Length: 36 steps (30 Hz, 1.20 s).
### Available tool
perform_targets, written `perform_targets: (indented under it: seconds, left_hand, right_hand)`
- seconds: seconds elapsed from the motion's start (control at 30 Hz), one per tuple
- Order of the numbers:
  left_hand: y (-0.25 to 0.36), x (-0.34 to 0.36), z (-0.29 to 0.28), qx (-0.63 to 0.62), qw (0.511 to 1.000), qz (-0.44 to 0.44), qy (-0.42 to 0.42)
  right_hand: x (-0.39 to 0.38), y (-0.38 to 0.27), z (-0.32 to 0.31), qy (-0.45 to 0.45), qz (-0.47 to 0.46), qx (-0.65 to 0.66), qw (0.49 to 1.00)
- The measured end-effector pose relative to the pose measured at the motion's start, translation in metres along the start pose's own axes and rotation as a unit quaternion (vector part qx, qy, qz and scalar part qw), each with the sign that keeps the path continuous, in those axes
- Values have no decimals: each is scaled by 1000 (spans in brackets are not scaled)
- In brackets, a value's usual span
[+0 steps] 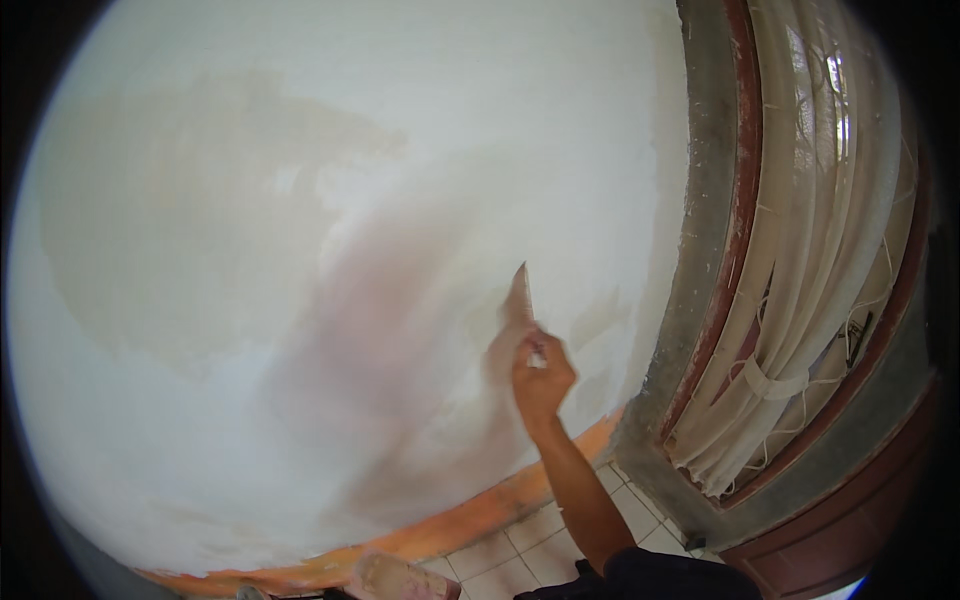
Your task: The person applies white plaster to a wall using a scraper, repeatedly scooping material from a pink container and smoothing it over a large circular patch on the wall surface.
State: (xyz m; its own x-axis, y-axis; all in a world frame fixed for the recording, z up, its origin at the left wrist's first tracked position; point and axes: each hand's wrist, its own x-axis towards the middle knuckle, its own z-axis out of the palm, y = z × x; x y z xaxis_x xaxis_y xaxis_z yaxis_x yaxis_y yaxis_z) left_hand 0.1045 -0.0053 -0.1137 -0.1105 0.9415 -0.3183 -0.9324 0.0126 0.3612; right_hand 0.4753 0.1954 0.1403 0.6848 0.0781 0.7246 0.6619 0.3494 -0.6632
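My right hand (543, 375) is closed around the handle of a putty knife (523, 297), raised in front of a white wall (480, 90). The thin blade points up and looks nearly edge-on; its tip is at or close to the wall, and I cannot tell whether it touches. Beige, uneven patches (190, 220) show through the white coat on the left, and smaller ones lie around the knife. A soft shadow of the hand and arm falls on the wall. My left hand is out of view.
An orange band (480, 512) runs along the wall's foot, above white floor tiles (520, 560). A pale, pinkish block-like thing (400, 580) is cut off at the lower edge. To the right stand a grey, red-edged window frame (705, 240) and a tied, light curtain (790, 300).
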Motion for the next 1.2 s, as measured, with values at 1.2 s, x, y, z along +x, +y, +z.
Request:
perform_targets:
  seconds: [1.2]
  left_hand:
    - [-2,-1,36,20,999,33,-14]
  right_hand:
    - [-89,-6,-39,-56,65,107,991]
